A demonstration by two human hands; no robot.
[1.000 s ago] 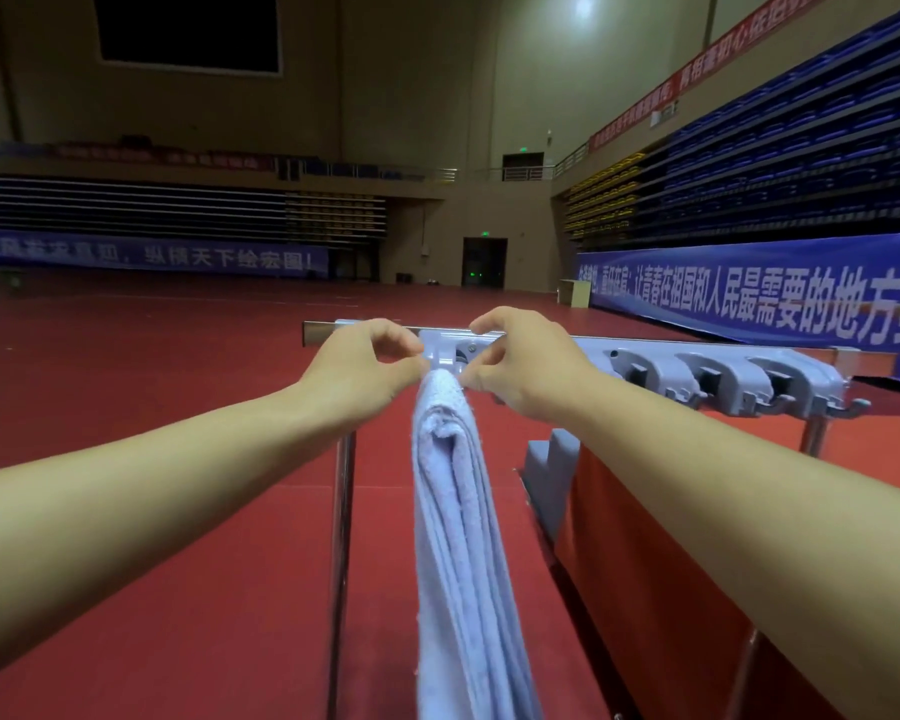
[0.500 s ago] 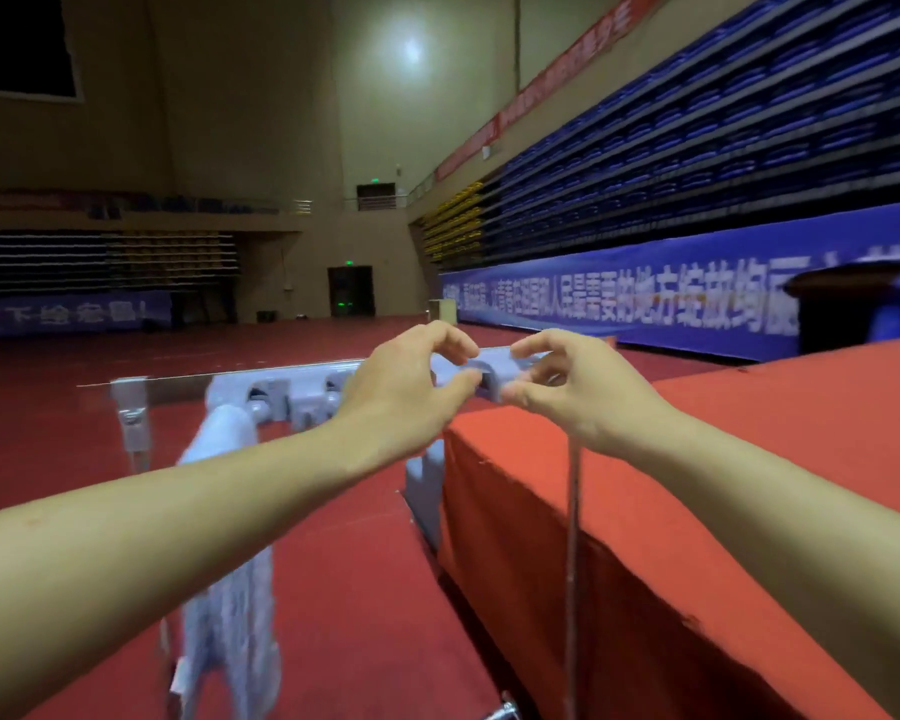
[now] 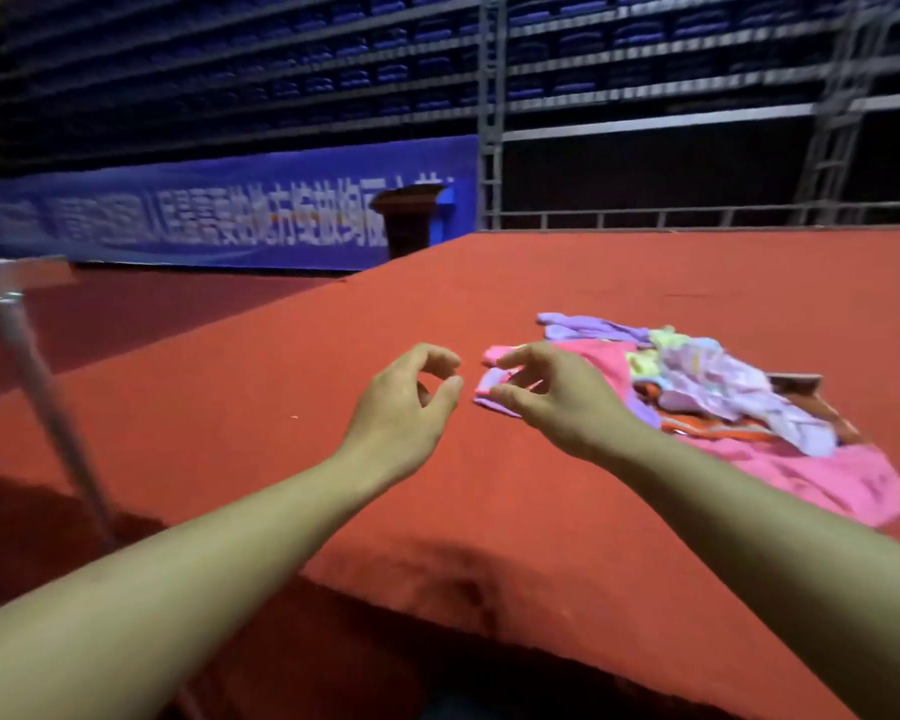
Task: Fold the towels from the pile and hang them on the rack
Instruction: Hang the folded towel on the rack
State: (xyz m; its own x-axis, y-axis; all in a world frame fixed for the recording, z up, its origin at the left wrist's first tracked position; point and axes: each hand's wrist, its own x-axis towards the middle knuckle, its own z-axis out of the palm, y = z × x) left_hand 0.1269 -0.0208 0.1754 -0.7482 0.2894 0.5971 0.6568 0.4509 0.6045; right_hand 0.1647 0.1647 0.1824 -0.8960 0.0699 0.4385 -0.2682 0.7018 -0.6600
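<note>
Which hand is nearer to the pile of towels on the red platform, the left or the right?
Right. The right hand reaches over the near edge of the pile of towels; whether it touches is unclear. The left hand hovers beside it, apart from the pile.

Both bare forearms reach forward from the bottom corners of the view and converge toward the middle, wrists roughly level. The left hand (image 3: 404,407) hangs in the air with fingers loosely curled, thumb and forefinger tips nearly meeting in a ring that holds nothing. The right hand (image 3: 552,394) sits just beside it, apart, with fingers spread and gently bent, palm turned down and thumb tip pointing toward the left hand, also empty.
</note>
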